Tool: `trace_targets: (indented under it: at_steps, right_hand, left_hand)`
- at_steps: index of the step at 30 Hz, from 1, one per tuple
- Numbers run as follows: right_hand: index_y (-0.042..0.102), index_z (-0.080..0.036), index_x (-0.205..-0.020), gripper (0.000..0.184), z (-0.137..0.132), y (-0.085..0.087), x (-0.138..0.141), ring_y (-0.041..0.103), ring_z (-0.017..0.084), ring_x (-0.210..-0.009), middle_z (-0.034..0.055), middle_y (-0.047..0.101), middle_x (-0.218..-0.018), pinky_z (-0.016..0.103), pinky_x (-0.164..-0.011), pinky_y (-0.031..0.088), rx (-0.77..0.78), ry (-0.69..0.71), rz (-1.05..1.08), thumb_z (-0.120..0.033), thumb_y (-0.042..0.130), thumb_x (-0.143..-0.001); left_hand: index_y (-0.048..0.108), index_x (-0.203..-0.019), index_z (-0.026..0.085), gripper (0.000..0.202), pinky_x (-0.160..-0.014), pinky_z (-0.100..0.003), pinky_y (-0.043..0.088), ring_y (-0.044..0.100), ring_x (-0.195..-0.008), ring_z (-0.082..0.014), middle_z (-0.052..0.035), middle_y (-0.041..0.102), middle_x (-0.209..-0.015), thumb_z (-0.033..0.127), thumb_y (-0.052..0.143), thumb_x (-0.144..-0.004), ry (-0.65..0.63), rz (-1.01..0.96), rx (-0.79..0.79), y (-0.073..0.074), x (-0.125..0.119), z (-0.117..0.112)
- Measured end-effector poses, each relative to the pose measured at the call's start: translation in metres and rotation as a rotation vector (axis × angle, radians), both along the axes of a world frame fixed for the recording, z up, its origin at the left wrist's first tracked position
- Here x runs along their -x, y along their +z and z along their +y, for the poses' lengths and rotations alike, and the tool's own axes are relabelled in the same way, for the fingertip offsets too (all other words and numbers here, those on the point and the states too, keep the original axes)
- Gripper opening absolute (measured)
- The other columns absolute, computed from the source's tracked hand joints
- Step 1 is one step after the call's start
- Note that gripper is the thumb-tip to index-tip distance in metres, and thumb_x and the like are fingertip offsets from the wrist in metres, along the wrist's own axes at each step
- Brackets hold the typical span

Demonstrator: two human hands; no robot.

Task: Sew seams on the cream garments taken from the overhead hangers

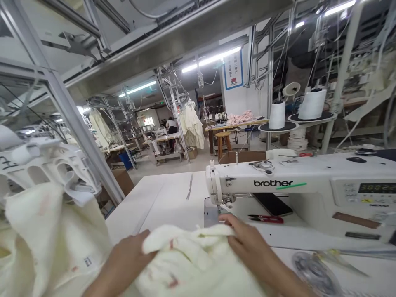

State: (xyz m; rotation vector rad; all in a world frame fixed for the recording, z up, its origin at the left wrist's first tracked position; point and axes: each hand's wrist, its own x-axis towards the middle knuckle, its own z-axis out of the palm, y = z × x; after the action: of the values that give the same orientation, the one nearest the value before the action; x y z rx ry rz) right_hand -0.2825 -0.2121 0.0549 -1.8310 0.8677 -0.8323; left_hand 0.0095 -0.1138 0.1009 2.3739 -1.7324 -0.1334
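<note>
A pale cream piece of fabric (192, 264) with reddish marks is stretched between my hands at the front of the sewing table (173, 198). My left hand (131, 253) grips its left edge, fingers partly hidden by the cloth. At the right edge, my right hand (243, 237) pinches the cloth between thumb and fingers, just in front of the needle area of a white Brother sewing machine (235, 179). Whether the fabric touches the machine's needle plate (210, 210), I cannot tell.
Cream garments (40, 231) hang from white hanger clips (46, 165) at left. Red-handled thread snips (269, 218) and a black phone (272, 203) lie under the machine arm. A clear round container (314, 272) sits at right. Thread cones (276, 115) stand behind; a person (171, 126) works farther back.
</note>
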Motion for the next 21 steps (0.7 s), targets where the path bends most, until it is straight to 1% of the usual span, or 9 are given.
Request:
trace_targets:
  at_steps: [1, 3, 6, 8, 10, 13, 17, 19, 21]
  right_hand:
    - [0.051, -0.021, -0.099, 0.021, 0.000, -0.015, -0.008, 0.052, 0.021, -0.079, 0.0017, 0.057, -0.083, 0.030, -0.070, 0.039, 0.042, -0.059, 0.022, -0.026, 0.048, -0.079]
    - [0.049, -0.021, -0.099, 0.017, 0.002, -0.035, -0.020, 0.052, 0.020, -0.075, 0.0008, 0.057, -0.081, 0.030, -0.069, 0.038, -0.025, -0.017, -0.004, -0.030, 0.042, -0.086]
    - [0.049, -0.020, -0.097, 0.026, 0.002, -0.036, -0.023, 0.051, 0.017, -0.069, 0.0002, 0.054, -0.076, 0.026, -0.063, 0.038, -0.256, 0.150, -0.190, -0.044, 0.042, -0.091]
    - [0.048, -0.019, -0.101, 0.032, -0.002, -0.029, -0.014, 0.051, 0.016, -0.069, 0.0000, 0.053, -0.077, 0.024, -0.061, 0.038, -0.361, 0.187, -0.296, -0.048, 0.046, -0.090]
    - [0.047, -0.019, -0.101, 0.036, -0.009, -0.026, -0.002, 0.050, 0.015, -0.068, -0.0003, 0.052, -0.076, 0.023, -0.059, 0.037, -0.441, 0.161, -0.345, -0.052, 0.050, -0.087]
    - [0.046, -0.019, -0.094, 0.038, -0.015, -0.038, 0.012, 0.046, 0.013, -0.058, -0.0028, 0.048, -0.068, 0.021, -0.051, 0.033, -0.504, 0.053, -0.323, -0.056, 0.052, -0.085]
    - [0.048, -0.018, -0.086, 0.034, -0.007, -0.064, 0.010, 0.042, 0.012, -0.057, -0.0032, 0.045, -0.066, 0.021, -0.050, 0.032, -0.399, -0.019, -0.128, -0.052, 0.045, -0.089]
    - [0.049, -0.018, -0.086, 0.032, -0.002, -0.070, 0.004, 0.044, 0.014, -0.064, -0.0019, 0.047, -0.071, 0.022, -0.056, 0.035, -0.336, -0.022, -0.095, -0.050, 0.043, -0.090]
    - [0.049, -0.019, -0.089, 0.030, 0.002, -0.069, 0.000, 0.044, 0.015, -0.067, -0.0019, 0.046, -0.073, 0.023, -0.059, 0.035, -0.305, -0.005, -0.095, -0.048, 0.042, -0.091]
  left_hand:
    - [0.060, -0.103, 0.019, 0.040, -0.073, -0.043, 0.047, 0.063, -0.084, -0.0326, -0.0117, 0.068, -0.084, 0.040, 0.053, -0.069, 0.025, -0.063, -0.095, -0.019, 0.007, -0.013]
    - [0.050, -0.119, 0.013, 0.051, -0.085, -0.047, 0.042, 0.057, -0.101, -0.0333, -0.0178, 0.062, -0.108, 0.033, 0.052, -0.072, -0.042, -0.084, -0.076, -0.043, 0.026, -0.034]
    - [0.039, -0.130, 0.019, 0.056, -0.100, -0.041, 0.032, 0.038, -0.124, -0.0265, -0.0131, 0.043, -0.135, 0.034, 0.051, -0.078, -0.332, 0.164, 0.205, -0.050, 0.062, -0.058]
    - [0.051, -0.118, 0.022, 0.039, -0.093, -0.035, 0.038, 0.049, -0.110, -0.0225, -0.0092, 0.055, -0.119, 0.037, 0.045, -0.083, -0.516, 0.444, 0.205, -0.047, 0.085, -0.071]
    - [0.057, -0.097, 0.020, 0.026, -0.073, -0.026, 0.043, 0.055, -0.082, -0.0163, -0.0038, 0.062, -0.089, 0.038, 0.045, -0.083, -0.593, 0.729, 0.093, -0.050, 0.099, -0.085]
    - [0.053, -0.091, 0.018, 0.026, -0.054, -0.020, 0.033, 0.044, -0.061, -0.0100, 0.0044, 0.049, -0.066, 0.038, 0.057, -0.076, -0.486, 0.921, 0.011, -0.077, 0.103, -0.096]
    - [0.054, -0.073, 0.017, 0.025, -0.053, -0.022, 0.029, 0.040, -0.056, -0.0102, 0.0038, 0.046, -0.059, 0.040, 0.048, -0.080, -0.329, 0.798, -0.001, -0.117, 0.095, -0.077]
    - [0.055, -0.072, 0.017, 0.028, -0.055, -0.023, 0.033, 0.046, -0.060, -0.0126, 0.0010, 0.052, -0.064, 0.040, 0.044, -0.082, -0.259, 0.783, 0.074, -0.122, 0.092, -0.061]
    - [0.059, -0.080, 0.018, 0.026, -0.060, -0.024, 0.038, 0.052, -0.069, -0.0156, -0.0022, 0.058, -0.073, 0.037, 0.042, -0.084, -0.232, 0.748, 0.206, -0.116, 0.091, -0.049]
